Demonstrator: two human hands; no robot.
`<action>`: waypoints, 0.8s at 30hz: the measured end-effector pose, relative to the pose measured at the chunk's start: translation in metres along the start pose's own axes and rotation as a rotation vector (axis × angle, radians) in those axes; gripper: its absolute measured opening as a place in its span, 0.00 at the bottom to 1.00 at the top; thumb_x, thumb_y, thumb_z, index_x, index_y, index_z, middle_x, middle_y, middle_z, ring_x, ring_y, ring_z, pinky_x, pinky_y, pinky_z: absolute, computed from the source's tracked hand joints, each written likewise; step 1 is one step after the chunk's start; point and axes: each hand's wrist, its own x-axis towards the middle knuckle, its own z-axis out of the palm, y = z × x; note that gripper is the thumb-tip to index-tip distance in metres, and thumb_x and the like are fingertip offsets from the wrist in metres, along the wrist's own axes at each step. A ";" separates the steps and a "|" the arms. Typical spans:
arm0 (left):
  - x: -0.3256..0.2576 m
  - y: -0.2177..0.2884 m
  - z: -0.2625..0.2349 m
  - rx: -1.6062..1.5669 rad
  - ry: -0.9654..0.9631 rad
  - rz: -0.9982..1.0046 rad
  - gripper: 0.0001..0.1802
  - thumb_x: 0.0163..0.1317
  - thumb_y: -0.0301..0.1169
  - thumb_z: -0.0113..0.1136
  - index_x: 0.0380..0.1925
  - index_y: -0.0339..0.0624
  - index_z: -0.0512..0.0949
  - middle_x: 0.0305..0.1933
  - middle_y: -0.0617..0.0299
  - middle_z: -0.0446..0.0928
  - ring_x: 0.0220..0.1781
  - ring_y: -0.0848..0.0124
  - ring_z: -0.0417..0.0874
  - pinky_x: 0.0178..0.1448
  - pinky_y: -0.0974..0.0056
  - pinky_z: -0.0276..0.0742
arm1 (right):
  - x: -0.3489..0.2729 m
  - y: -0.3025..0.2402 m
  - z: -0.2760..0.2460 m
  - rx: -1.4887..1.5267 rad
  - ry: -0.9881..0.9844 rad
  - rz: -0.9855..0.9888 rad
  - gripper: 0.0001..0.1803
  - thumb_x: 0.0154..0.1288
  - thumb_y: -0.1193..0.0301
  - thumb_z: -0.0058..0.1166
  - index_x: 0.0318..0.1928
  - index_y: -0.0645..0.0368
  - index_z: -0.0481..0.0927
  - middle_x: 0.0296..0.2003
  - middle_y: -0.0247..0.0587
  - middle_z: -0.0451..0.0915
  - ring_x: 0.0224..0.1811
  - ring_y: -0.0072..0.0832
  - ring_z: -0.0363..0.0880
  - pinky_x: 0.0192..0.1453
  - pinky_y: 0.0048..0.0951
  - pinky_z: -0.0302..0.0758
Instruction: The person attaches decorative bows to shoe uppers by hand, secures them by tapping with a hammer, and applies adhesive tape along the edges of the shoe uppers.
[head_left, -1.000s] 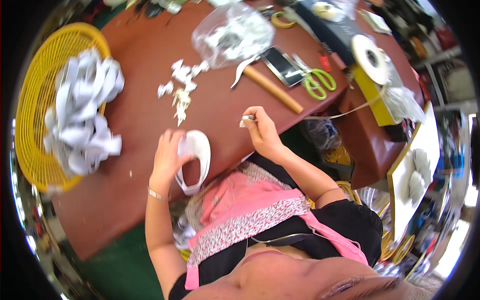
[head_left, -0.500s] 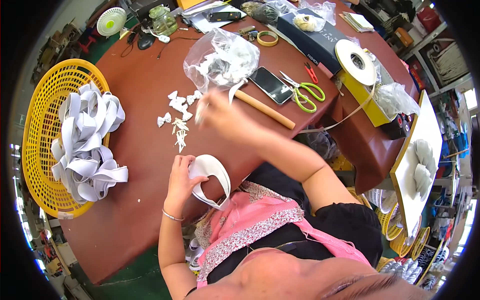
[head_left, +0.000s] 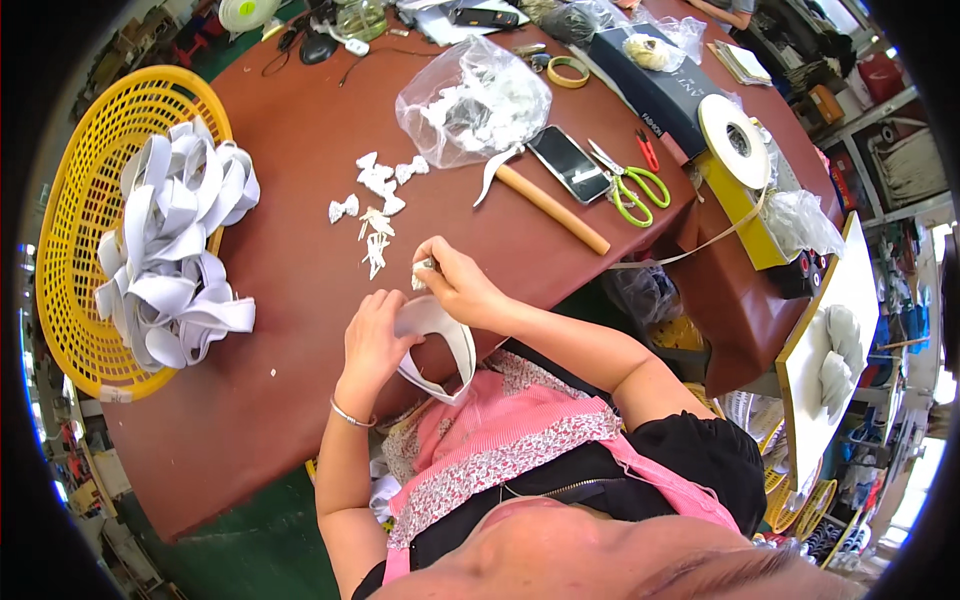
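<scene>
A brown table (head_left: 280, 410) carries a yellow basket (head_left: 75, 335) of pale strips (head_left: 165, 250) at its left edge. At the near edge a white band (head_left: 428, 316) is gripped by the left hand's (head_left: 373, 335) fingers; beside it, the right hand's (head_left: 455, 285) fingers pinch a small white piece (head_left: 417, 281), partly hidden

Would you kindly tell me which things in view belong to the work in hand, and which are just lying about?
Seem to belong:
white band loop, in the left hand
small white piece, in the right hand
white bands heaped in and over the yellow basket
loose white bows

Apparently just lying about:
phone
tape roll
green-handled scissors, untouched
</scene>
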 end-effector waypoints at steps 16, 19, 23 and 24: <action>-0.011 -0.010 0.017 -0.052 0.169 0.029 0.36 0.46 0.29 0.84 0.57 0.37 0.78 0.54 0.52 0.78 0.58 0.50 0.79 0.64 0.50 0.79 | -0.026 0.002 -0.002 -0.040 0.029 0.122 0.07 0.81 0.74 0.56 0.52 0.63 0.75 0.39 0.42 0.81 0.40 0.28 0.80 0.48 0.33 0.79; -0.002 -0.013 0.013 -0.053 0.110 -0.020 0.36 0.44 0.29 0.85 0.55 0.38 0.78 0.52 0.52 0.78 0.57 0.51 0.80 0.63 0.50 0.79 | -0.028 0.000 0.001 -0.059 0.055 0.121 0.07 0.79 0.75 0.56 0.52 0.64 0.74 0.39 0.48 0.82 0.41 0.34 0.82 0.49 0.38 0.80; 0.012 -0.012 -0.001 -0.140 -0.022 -0.063 0.29 0.43 0.30 0.86 0.45 0.42 0.79 0.49 0.54 0.78 0.56 0.52 0.80 0.61 0.51 0.79 | -0.031 0.000 0.003 0.020 0.092 0.091 0.07 0.80 0.76 0.56 0.52 0.63 0.74 0.38 0.43 0.80 0.40 0.29 0.83 0.46 0.34 0.80; 0.009 -0.014 0.000 -0.137 -0.018 -0.045 0.29 0.43 0.30 0.86 0.45 0.42 0.79 0.49 0.54 0.78 0.56 0.52 0.80 0.61 0.51 0.79 | -0.033 0.001 0.003 0.095 0.109 0.083 0.07 0.81 0.76 0.56 0.52 0.63 0.73 0.37 0.40 0.80 0.40 0.26 0.82 0.45 0.31 0.80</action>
